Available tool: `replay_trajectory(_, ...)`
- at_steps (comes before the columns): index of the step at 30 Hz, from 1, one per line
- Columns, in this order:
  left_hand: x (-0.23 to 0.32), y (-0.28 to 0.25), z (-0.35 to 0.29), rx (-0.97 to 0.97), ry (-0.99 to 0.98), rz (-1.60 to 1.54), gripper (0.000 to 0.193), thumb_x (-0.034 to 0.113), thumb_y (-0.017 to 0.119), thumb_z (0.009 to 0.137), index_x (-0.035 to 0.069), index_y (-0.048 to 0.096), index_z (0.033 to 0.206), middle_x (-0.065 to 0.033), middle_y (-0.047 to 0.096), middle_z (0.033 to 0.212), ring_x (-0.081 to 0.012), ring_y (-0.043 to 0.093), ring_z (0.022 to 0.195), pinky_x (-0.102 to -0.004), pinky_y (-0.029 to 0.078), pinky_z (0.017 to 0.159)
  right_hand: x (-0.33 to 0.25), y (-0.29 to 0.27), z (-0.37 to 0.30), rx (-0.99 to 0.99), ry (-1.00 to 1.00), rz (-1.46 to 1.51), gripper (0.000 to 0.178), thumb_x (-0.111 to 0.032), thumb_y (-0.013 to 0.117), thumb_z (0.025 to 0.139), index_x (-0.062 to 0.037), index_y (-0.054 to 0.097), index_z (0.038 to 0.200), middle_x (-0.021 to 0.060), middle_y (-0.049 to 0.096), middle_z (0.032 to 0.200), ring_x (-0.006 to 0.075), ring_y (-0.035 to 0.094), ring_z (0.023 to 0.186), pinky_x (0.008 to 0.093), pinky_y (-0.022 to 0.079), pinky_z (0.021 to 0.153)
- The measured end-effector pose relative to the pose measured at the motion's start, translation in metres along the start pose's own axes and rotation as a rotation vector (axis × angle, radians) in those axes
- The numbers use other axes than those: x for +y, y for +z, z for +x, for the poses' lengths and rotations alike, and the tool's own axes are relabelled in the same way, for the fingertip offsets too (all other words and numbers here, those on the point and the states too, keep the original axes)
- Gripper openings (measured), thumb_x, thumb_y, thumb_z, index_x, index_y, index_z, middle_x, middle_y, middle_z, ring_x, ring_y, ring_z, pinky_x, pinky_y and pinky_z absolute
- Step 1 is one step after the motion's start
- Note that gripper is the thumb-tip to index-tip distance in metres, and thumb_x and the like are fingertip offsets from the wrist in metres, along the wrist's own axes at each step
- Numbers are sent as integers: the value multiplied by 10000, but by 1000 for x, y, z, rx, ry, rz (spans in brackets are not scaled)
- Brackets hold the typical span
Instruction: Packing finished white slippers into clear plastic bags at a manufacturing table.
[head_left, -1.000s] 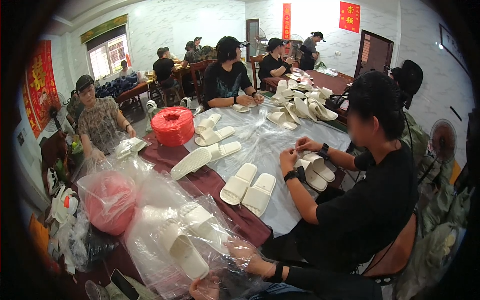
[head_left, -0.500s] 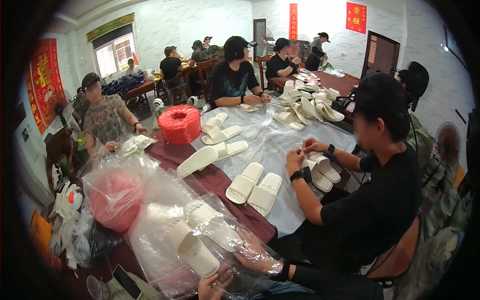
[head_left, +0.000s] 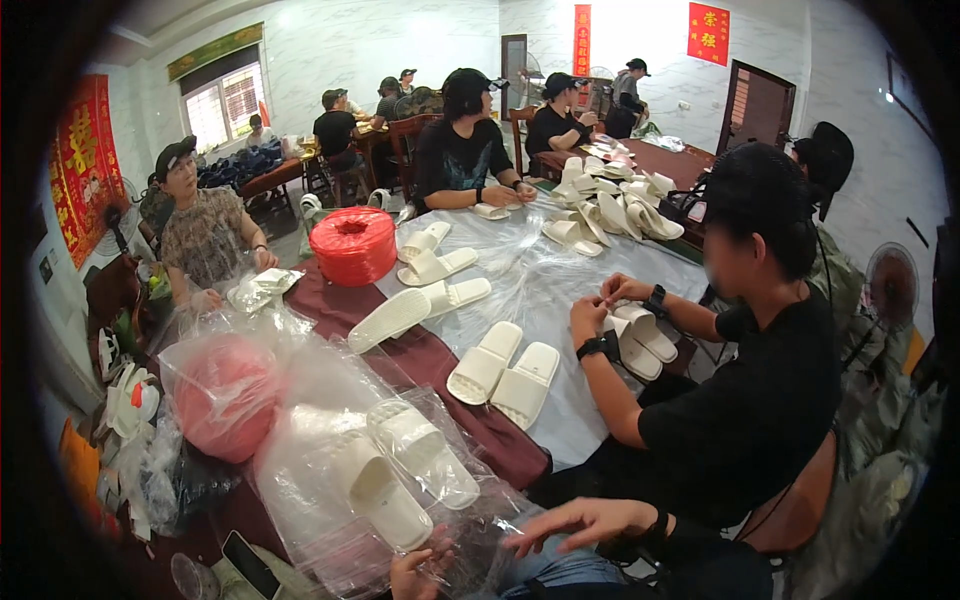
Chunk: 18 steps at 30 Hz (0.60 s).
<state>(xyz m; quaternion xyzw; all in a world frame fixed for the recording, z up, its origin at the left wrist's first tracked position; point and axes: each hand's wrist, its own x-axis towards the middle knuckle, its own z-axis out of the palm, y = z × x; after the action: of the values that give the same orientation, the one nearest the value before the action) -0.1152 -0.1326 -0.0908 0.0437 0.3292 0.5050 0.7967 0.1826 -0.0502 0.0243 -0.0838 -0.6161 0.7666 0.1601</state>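
Note:
A pair of cream slippers lies inside a clear plastic bag [head_left: 455, 525] near the table's front edge; the nearer slipper [head_left: 392, 505] and the farther slipper [head_left: 450, 475] are side by side. My left hand [head_left: 420, 565] is closed on the bag beside the nearer slipper's heel, some fingers partly hidden by plastic. To the right, my right hand [head_left: 578, 522] is open, fingers stretched leftward beside the bag's near right edge. Whether its fingertips touch the film cannot be made out.
Beyond lie a pink bundle [head_left: 225, 395] under plastic, a red twine roll [head_left: 352, 245] and another slipper pair [head_left: 505, 375]. A co-worker [head_left: 750, 360] sits close on my right, handling slippers. Slippers [head_left: 610, 205] are heaped farther back. A phone [head_left: 250, 565] lies front left.
My right hand has come out from behind the bag's film and moved right, clear of the slippers. My left hand stays near the slipper heel, and the slippers have barely shifted.

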Motion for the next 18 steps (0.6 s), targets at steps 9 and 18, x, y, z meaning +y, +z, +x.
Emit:
replay_trajectory(9,-8,-5,12,37,104,8,315,28,515,797,31,512,1112,-115,626,921,-220,629,747,-293,538,623,66,-55,-2,1203,42,289,261,-292,500,919,-40,568,937,28,601,808,93,522,662,202,423,556)
replay_trajectory(18,-6,15,0,50,164,23,420,-41,506,776,89,499,1176,-68,590,1066,-251,591,958,-359,499,802,120,-53,19,732,580,135,585,-542,350,926,-59,415,1251,65,561,1082,157,549,898,292,457,760)
